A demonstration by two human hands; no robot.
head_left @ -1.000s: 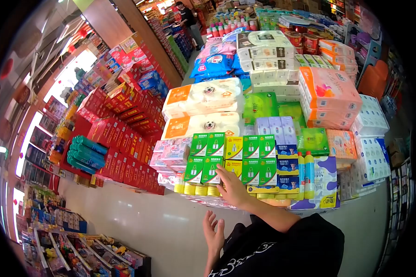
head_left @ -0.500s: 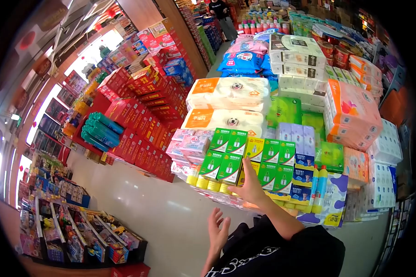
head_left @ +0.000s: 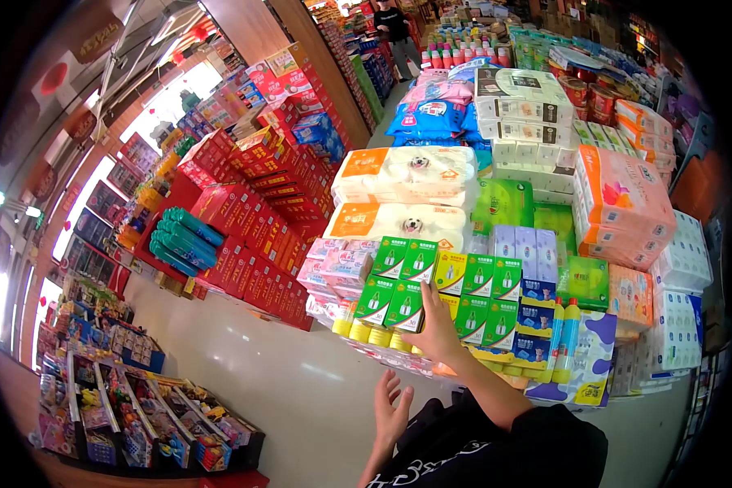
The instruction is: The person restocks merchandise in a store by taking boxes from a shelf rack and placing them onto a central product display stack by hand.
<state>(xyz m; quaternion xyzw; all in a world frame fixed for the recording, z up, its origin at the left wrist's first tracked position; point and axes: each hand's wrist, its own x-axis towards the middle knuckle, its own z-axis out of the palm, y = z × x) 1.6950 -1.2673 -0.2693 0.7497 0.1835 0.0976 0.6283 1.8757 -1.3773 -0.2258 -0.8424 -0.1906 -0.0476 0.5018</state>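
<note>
Green boxes (head_left: 404, 306) stand in rows at the front of a large stack of packaged goods, with yellow boxes (head_left: 450, 272) between them. My right hand (head_left: 437, 327) is at the front of these boxes, fingers apart, overlapping the lower yellow box and the edge of a green one; whether it touches them is unclear. Below the stack's front edge, my left hand (head_left: 391, 407) hangs over the floor with its fingers apart and nothing in it. Yellow-capped containers (head_left: 380, 336) sit under the green boxes.
White tissue packs (head_left: 407, 175) lie behind the boxes, beside pink packs (head_left: 343, 264) on the left. Red cartons (head_left: 252, 220) are piled further left. A display rack (head_left: 130, 407) stands lower left. Another person (head_left: 394, 28) stands in the far aisle.
The view has swung left, so the stack appears further right. My right hand has shifted from the green boxes toward the yellow ones. My left hand stays low and empty.
</note>
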